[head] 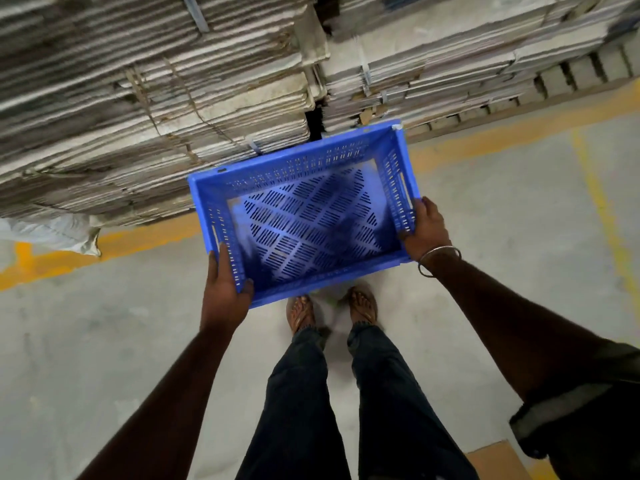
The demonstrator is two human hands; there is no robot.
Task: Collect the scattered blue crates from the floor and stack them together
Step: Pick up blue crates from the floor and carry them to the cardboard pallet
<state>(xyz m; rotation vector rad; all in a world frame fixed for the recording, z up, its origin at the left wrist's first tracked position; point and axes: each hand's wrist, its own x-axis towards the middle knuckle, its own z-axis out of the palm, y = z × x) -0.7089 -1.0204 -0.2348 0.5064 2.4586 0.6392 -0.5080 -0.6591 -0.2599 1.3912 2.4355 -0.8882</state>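
At the crate's short ends, left hand (pixel 225 292) and right hand (pixel 424 226) curl fingers over the rim, gripping the blue crate (pixel 304 216) (empty) above the floor (pixel 104 341), bundled cardboard (pixel 138 98) at 11 o'clock. Keep it level, carrying toward the stack.

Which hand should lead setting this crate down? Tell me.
Neither clearly: the left hand grips the blue crate's near-left corner, the right hand its right end wall. Both are needed.
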